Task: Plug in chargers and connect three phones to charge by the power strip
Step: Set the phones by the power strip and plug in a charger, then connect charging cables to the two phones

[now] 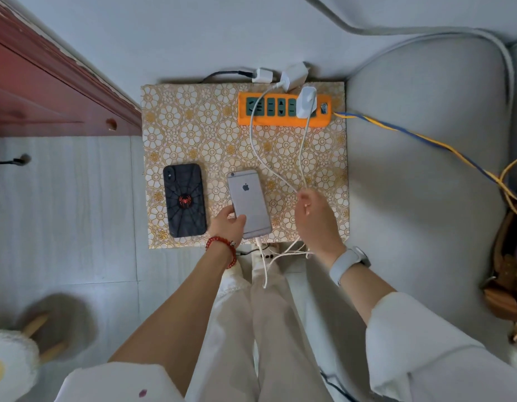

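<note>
Two phones were seen lying face down on a patterned board [193, 132] serving as the counter. The silver phone [248, 203] was gripped at its near end by the left hand [227, 224], thumb on its back, its long axis running away from the person and tilted slightly leftward at the far end; an apple logo was visible on its back, and a white cable [261, 256] was plugged into its near edge. Just left of that hand, a black-cased phone [184, 200] was laid with the same lengthwise direction, camera end far, a red spider emblem and web pattern shown on its case.

The right hand [315, 216] was closed on white cable strands [302, 158] held above the board. Beyond both hands, an orange power strip [283, 108] was placed crosswise, its long axis left to right, with one white charger [305, 103] plugged in near its right end. Two further white chargers [277, 75] were lying just past the strip, not plugged into it. No readable writing could be made out on the strip or chargers.
</note>
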### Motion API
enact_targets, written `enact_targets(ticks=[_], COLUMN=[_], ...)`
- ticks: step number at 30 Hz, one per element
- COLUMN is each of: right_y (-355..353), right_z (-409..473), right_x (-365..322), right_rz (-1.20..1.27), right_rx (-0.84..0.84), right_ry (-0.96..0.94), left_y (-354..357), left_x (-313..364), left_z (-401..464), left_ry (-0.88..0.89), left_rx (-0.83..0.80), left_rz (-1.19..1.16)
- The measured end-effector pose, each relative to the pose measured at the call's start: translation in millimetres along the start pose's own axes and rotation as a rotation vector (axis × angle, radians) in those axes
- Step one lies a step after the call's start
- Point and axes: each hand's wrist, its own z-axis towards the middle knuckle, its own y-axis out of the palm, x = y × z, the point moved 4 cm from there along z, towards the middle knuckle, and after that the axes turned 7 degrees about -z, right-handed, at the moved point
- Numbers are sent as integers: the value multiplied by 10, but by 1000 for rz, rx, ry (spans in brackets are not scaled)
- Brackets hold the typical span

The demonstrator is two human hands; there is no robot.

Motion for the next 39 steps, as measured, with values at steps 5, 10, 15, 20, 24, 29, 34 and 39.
enact_targets(ticks=[5, 10, 15, 20, 24, 29, 34, 39], right_y=[-271, -439, -588, -716, -914, -1044, -873, -697], right_z=[366, 748, 1089, 1220, 1201, 1219, 1259, 1139], right_x=[-52, -110, -161, -197, -323, -666, -996, -1156], right_rz=[-4, -91, -102, 22, 79, 10, -425, -413], right_rx=[65, 28, 31, 81, 219, 290, 85, -48], right_ry=[-47, -109, -169, -171, -255, -431, -636, -719], left_y=[24, 25, 168, 415, 424, 298, 75, -133], left_x=[46, 259, 848, 1256, 1411, 1542, 1710, 1694], left_z=[-15, 43, 286, 561, 444, 52, -254, -459], left_ry=[48, 48, 262, 75, 201, 455, 629, 700], left_rx=[148, 219, 238, 61, 17, -49, -104, -206], left_rz=[328, 479, 350, 37, -139, -149, -184, -131])
